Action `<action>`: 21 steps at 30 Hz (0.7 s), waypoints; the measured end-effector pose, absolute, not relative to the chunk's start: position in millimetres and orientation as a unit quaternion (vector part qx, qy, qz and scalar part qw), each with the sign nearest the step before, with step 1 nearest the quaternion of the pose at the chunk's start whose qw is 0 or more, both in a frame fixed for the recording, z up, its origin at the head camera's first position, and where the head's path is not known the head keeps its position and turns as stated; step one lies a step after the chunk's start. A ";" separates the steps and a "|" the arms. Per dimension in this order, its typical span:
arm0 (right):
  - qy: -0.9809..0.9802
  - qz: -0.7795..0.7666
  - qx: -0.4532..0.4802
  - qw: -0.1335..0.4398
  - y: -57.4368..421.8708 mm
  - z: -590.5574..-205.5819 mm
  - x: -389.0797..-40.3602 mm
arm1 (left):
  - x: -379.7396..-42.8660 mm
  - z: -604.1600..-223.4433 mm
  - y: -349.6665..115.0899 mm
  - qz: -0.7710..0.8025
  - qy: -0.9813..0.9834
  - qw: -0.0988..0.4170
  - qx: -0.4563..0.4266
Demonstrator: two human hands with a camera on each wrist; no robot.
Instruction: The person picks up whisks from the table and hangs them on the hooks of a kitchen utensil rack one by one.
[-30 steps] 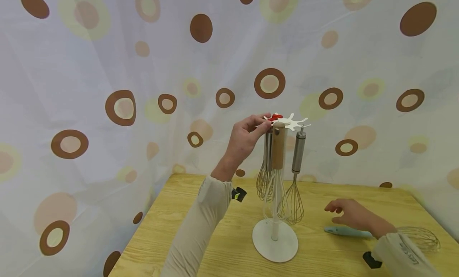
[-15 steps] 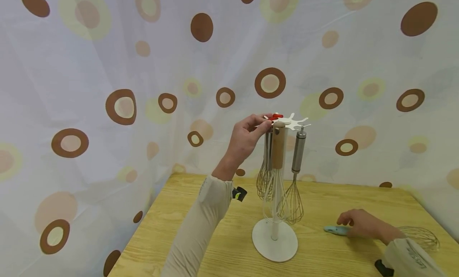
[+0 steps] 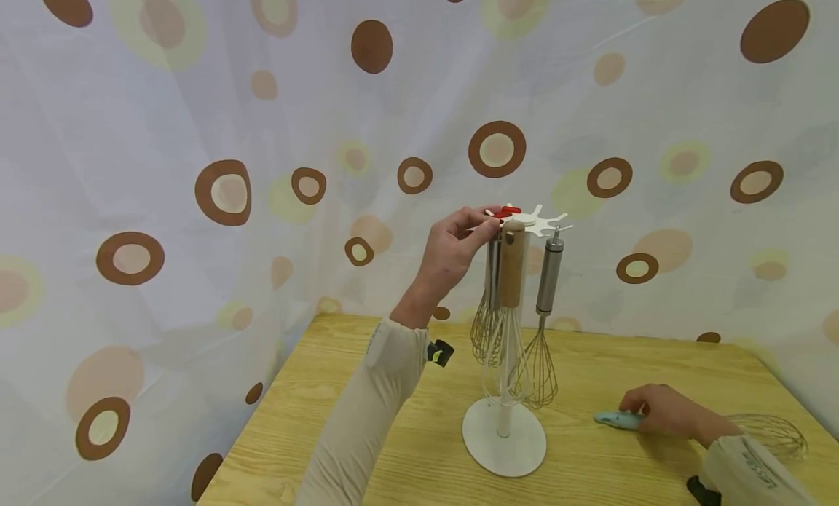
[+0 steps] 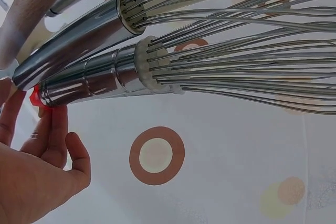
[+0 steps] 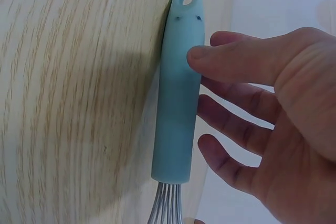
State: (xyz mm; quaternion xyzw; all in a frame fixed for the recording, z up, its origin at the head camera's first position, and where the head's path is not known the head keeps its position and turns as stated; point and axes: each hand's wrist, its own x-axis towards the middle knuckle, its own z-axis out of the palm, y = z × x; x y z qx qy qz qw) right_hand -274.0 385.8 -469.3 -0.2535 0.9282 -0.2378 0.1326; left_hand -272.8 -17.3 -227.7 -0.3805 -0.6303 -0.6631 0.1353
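Observation:
A white utensil stand (image 3: 505,448) holds several hanging whisks. At its top, my left hand (image 3: 452,247) pinches the red end (image 3: 507,211) of a steel-handled whisk (image 4: 100,74) beside the hooks. In the left wrist view, the fingertips meet that red end while other metal handles hang close by. My right hand (image 3: 671,413) is at the light blue handle (image 5: 181,103) of a whisk lying on the table. Its thumb laps over the handle and the other fingertips are along the handle's side. The wire head (image 3: 770,435) shows beyond the right wrist.
A wooden-handled whisk (image 3: 512,266) hangs at the front of the stand, and a steel whisk (image 3: 550,273) on its right. The wooden table (image 3: 406,448) backs onto a curtain (image 3: 295,273) with brown and yellow dots.
The right hand has come down and rightward onto the blue handle, covering part of it. The left hand stays at the stand's top. The view shifts slightly.

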 end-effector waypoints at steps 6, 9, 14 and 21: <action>0.932 -0.230 -0.258 0.109 383.9 -477.6 -276.7 | -273.2 -227.8 -17.3 -0.663 -0.631 0.140 -0.377; 0.932 -0.233 -0.255 0.108 382.2 -480.3 -277.3 | -273.5 -227.4 -16.6 -0.664 -0.633 0.145 -0.371; 0.932 -0.237 -0.245 0.121 379.4 -482.3 -277.2 | -273.3 -226.5 -16.9 -0.664 -0.634 0.145 -0.369; 0.938 -0.219 -0.249 0.102 375.4 -480.0 -274.9 | -277.8 -226.8 -18.5 -0.664 -0.633 0.134 -0.374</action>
